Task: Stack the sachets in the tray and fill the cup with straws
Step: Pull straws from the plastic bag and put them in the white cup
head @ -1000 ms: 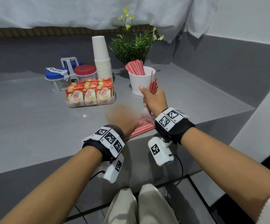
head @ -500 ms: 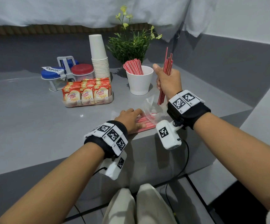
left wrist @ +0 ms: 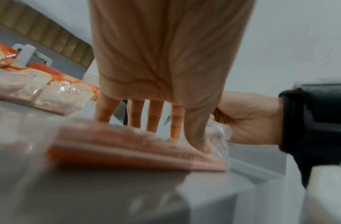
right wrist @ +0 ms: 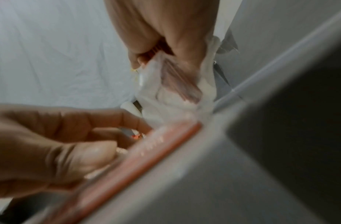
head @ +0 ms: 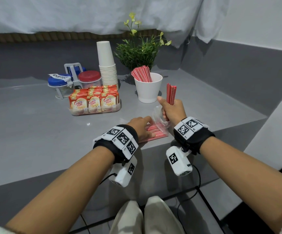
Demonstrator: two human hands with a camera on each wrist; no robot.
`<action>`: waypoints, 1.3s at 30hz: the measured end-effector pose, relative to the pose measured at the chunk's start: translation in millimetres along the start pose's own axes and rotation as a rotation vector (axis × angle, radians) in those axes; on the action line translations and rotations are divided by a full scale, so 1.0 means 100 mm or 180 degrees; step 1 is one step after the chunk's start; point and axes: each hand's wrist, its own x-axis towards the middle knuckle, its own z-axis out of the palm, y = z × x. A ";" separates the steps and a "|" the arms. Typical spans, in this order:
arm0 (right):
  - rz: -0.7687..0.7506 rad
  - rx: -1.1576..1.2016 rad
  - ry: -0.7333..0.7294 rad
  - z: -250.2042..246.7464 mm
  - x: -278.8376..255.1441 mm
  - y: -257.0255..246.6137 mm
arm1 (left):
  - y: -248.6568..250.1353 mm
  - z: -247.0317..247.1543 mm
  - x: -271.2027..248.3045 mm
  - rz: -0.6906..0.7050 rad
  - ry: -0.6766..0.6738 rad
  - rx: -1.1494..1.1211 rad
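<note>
Two jobs make up this task, and the sachets already stand packed in the clear tray on the bench, so the straw half is the one in hand. The right hand is clenched round a bundle of straws, held upright just in front of the white cup, their lower ends at the mouth of the plastic bag. The left hand lies flat, fingers straight, pressing the bag of remaining straws against the bench near its front edge. The cup holds a fan of straws leaning to its left side, with room on the right. Next, I judge, the bundle must be lifted clear of the bag, carried over the rim and lowered ends-first into that gap without tipping the cup.
</note>
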 end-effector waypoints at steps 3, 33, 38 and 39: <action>-0.0148 0.0030 -0.0102 -0.02 0.07 -0.20 | 0.00 -0.16 0.02 -0.0104 -0.0106 -0.0079; -0.0541 -0.1257 -0.0078 0.65 1.78 -0.42 | -0.58 -1.38 1.65 -0.0364 0.1286 -0.1893; -0.0634 -0.1746 -0.0494 0.59 1.79 -0.32 | -0.66 -1.30 1.88 -0.0325 0.1715 -0.2810; -0.0665 -0.1818 -0.0605 0.59 1.78 -0.34 | -0.67 -1.30 1.92 -0.0276 0.1759 -0.2997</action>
